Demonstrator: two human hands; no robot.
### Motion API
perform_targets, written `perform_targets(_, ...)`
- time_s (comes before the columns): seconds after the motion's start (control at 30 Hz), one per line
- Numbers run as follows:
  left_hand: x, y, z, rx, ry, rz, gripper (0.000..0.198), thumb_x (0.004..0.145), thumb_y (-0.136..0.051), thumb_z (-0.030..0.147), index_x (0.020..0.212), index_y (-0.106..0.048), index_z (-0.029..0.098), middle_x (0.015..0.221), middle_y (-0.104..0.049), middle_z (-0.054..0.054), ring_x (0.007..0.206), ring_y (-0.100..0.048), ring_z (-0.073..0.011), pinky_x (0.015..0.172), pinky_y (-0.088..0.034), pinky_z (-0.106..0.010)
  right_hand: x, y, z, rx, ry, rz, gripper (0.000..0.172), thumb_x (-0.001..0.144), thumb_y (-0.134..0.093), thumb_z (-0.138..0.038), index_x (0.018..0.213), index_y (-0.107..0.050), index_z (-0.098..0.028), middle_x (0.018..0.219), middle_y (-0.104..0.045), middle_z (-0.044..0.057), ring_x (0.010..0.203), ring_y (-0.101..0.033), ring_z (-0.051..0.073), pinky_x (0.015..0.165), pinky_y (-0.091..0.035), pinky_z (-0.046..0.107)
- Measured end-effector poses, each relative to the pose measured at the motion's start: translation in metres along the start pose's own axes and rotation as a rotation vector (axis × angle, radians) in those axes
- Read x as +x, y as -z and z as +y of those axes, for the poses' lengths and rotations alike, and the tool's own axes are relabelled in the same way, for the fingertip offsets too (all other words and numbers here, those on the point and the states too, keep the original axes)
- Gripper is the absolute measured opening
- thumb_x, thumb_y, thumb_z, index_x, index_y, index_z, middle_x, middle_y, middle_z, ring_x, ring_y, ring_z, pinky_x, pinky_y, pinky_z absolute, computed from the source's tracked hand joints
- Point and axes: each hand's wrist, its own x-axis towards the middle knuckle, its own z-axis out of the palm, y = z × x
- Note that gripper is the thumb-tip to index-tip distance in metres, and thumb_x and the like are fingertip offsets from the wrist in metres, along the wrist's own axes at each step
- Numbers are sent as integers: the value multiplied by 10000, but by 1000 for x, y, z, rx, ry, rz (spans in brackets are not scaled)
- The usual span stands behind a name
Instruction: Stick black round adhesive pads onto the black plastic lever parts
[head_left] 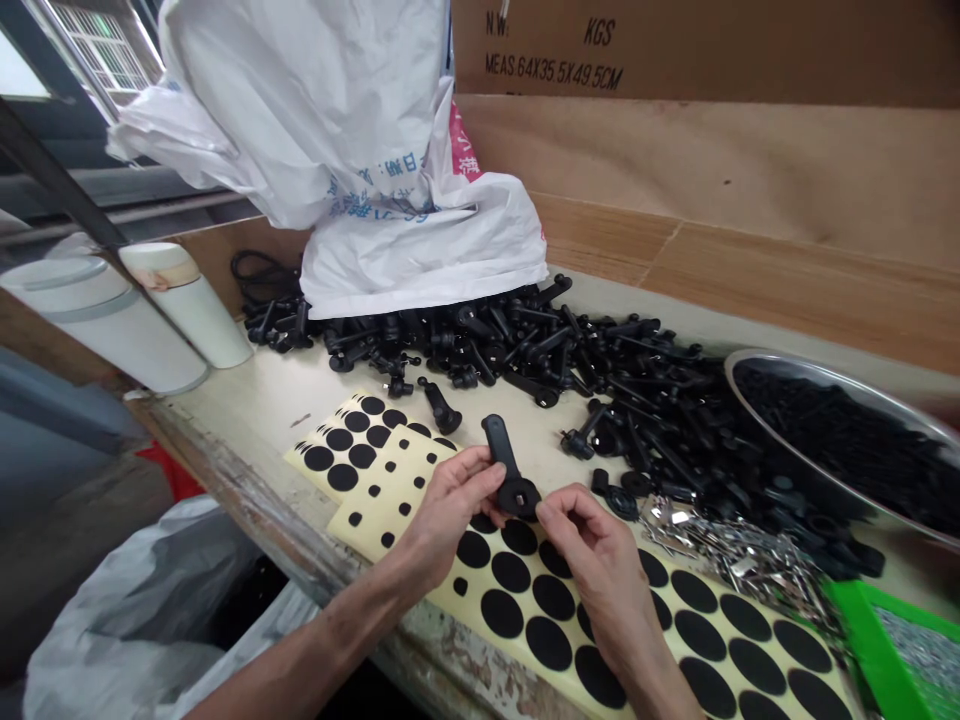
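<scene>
My left hand (pixel 457 500) pinches a black plastic crank handle (pixel 506 460) with a long arm and a round base that has a small metal-looking square at its middle. The thumb and fingertips of my right hand (pixel 589 560) are closed at the rim of that round base. Beneath both hands lie pale yellow sheets (pixel 367 515) of round black stickers (pixel 510 573). Another black handle (pixel 439 405) rests on the table just beyond the sheets.
A heap of black handles (pixel 525 340) spreads along the back under a white sack (pixel 420 250). To the right are a metal basin (pixel 739 365) of black parts, a pile of metal pieces (pixel 742 550) and a green tray (pixel 862 620). Two bottles (pixel 187 305) stand left.
</scene>
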Motion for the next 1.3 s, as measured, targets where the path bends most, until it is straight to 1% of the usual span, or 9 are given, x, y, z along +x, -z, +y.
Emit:
perform_targets(0.17, 2, 2, -3, 37, -21, 46, 237, 839, -621, 357, 936, -666, 146, 727, -601, -25, 628, -535, -120, 568, -411, -228, -2, 2, 3, -4, 107, 34, 265, 855, -594, -392, 670, -533, -212, 693, -442, -22, 634, -393, 143, 589, -324, 267)
perform_targets(0.23, 2, 2, -4, 48, -18, 50, 225, 842, -617, 341, 946, -664, 147, 727, -600, -22, 625, -538, -119, 568, -408, -230, -2, 2, 4, 15, 120, 43, 256, 858, -595, -387, 680, -535, -214, 698, -435, -24, 632, -389, 139, 584, -320, 264)
perform_targets(0.47, 1, 1, -4, 30, -9, 22, 193, 856, -602, 313, 922, -650, 138, 723, -580, -20, 636, -534, -118, 558, -412, -228, 1, -1, 3, 19, -3, -8, 292, 841, -602, -433, 669, -555, -201, 668, -425, -23, 599, -346, 135, 548, -285, 268)
perform_targets(0.6, 2, 3, -5, 20, -8, 7, 174, 862, -595, 306, 889, -631, 138, 744, -587, -26, 651, -537, -121, 564, -422, -231, 4, -2, 5, 35, -25, -26, 290, 825, -613, -440, 674, -568, -198, 654, -436, -23, 593, -345, 133, 544, -281, 266)
perform_targets(0.7, 2, 4, -5, 29, -9, 2, 175, 867, -584, 300, 905, -636, 137, 741, -593, -27, 655, -541, -125, 564, -425, -233, 4, -2, 5, 28, -41, -23, 277, 821, -618, -432, 679, -572, -198, 644, -439, -26, 590, -350, 133, 540, -281, 263)
perform_targets(0.97, 0, 1, 1, 40, 16, -4, 200, 863, -590, 303, 936, -651, 127, 768, -623, -48, 675, -555, -136, 567, -417, -236, 6, -2, 9, -2, -10, -15, 271, 821, -613, -426, 687, -577, -194, 668, -460, -23, 591, -362, 125, 545, -297, 253)
perform_targets(1.17, 1, 2, 0, 44, 20, -11, 186, 877, -568, 268, 950, -648, 117, 770, -623, -51, 662, -539, -125, 560, -405, -231, 7, -1, 11, -2, 17, -2, 266, 810, -620, -419, 675, -584, -192, 668, -474, -17, 595, -388, 128, 541, -315, 246)
perform_targets(1.3, 1, 2, 0, 33, 22, -15, 184, 883, -560, 262, 951, -645, 113, 765, -617, -49, 666, -541, -126, 563, -410, -235, 6, -1, 10, -17, 1, -6, 273, 816, -615, -419, 669, -573, -193, 659, -461, -19, 582, -373, 126, 525, -305, 245)
